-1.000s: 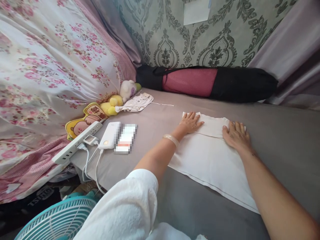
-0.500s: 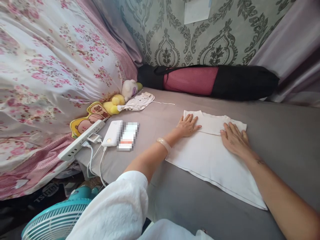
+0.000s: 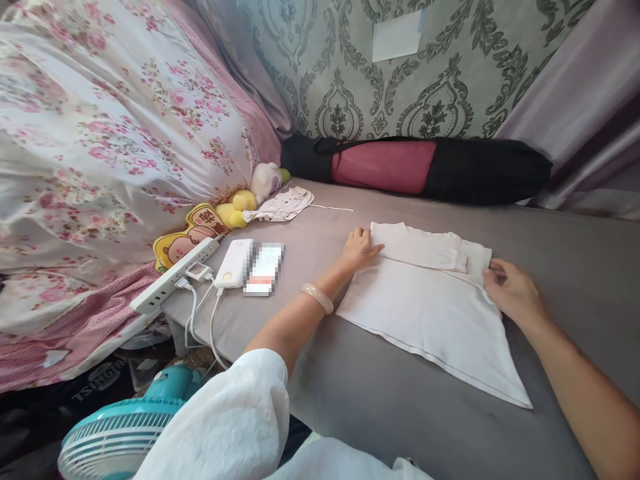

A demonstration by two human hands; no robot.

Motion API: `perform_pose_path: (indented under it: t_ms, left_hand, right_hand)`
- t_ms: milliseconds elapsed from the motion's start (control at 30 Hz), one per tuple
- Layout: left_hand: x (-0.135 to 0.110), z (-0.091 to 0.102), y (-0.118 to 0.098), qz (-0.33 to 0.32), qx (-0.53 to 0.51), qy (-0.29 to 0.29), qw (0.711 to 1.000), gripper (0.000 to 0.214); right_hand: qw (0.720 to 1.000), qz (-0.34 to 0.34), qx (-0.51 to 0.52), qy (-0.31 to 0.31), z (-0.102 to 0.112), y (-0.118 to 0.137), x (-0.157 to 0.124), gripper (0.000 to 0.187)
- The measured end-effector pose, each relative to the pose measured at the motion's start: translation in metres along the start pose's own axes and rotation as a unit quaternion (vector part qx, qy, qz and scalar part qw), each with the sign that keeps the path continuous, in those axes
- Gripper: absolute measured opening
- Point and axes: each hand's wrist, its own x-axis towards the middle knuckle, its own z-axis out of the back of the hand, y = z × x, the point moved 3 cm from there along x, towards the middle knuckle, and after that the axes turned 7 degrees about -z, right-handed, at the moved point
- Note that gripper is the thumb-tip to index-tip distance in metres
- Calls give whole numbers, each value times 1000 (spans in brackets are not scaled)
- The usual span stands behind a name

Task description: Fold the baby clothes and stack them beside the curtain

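A small white long-sleeved shirt (image 3: 425, 320) lies flat, with one sleeve (image 3: 425, 253) folded across its upper part. My left hand (image 3: 361, 249) has its fingers curled round the shirt's upper left edge, the thumb lying on top of the cloth. At the opposite side edge, below the shoulder, my right hand (image 3: 515, 288) pinches the fabric between thumb and fingers. Part of each hand's fingertips is hidden. A pale bangle (image 3: 318, 299) circles my left wrist.
The shirt rests on a grey bed sheet (image 3: 370, 393). Leftward are a phone (image 3: 264, 269), a white power bank (image 3: 235, 264), a power strip (image 3: 175, 277) with cables, plush toys (image 3: 240, 208) and a patterned cloth (image 3: 283, 204). A black-and-pink long bag (image 3: 385, 165) lies behind; a teal fan (image 3: 125, 427) stands lower left.
Both hands have gone from lying flat on the shirt to curling at its side edges. My right hand moved outward to the right, uncovering the sleeve end. The view shifted slightly.
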Motion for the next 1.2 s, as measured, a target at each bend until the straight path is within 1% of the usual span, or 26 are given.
perform_pose_path:
  t_ms: [67, 133, 200, 267, 400, 533, 600, 667, 767, 867, 933, 1000, 1100, 1200]
  left_hand:
    - [-8, 5, 8, 43, -17, 2, 999, 48]
    - [-14, 8, 13, 71, -39, 16, 997, 39]
    - [-17, 11, 16, 78, -61, 24, 995, 31]
    - [-17, 13, 17, 76, -82, 30, 993, 24]
    - [-16, 17, 20, 86, -110, 50, 989, 22]
    - [-17, 20, 20, 117, -120, 82, 982, 22]
    - [-18, 21, 17, 124, -123, 87, 981, 22]
    - [-21, 23, 13, 127, -139, 83, 979, 21]
    - [-26, 25, 8, 139, -184, 63, 971, 15]
    - [-29, 25, 6, 145, -205, 50, 967, 13]
    - [-29, 23, 7, 139, -195, 51, 970, 14]
    - [-30, 20, 8, 121, -161, 53, 978, 13]
    - [-35, 16, 6, 80, -67, 53, 993, 15]
    - [-43, 14, -2, 46, 26, 57, 997, 23]
  right_hand:
    - [999, -39, -23, 19, 3, -14, -2, 40]
    - [995, -75, -39, 53, 4, -18, -6, 30]
    - [991, -103, -42, 78, 8, -14, -13, 24]
    - [989, -111, -37, 94, 11, -6, -19, 23]
    - [985, -121, -49, 116, 12, 1, -24, 23]
    - [985, -117, -70, 108, 8, -4, -23, 24]
    - [986, -108, -74, 106, 5, -5, -23, 23]
    - [987, -94, -79, 102, 4, -5, -25, 23]
    - [991, -67, -94, 66, 7, 0, -34, 28]
    - [992, -57, -104, 37, 11, 6, -45, 31]
    - [992, -60, -108, 31, 14, 10, -52, 33]
    - [991, -55, -121, 29, 17, 14, -60, 35]
    - [987, -26, -155, 26, 20, 19, -71, 37]
    - [984, -3, -175, 20, 21, 21, -79, 37]
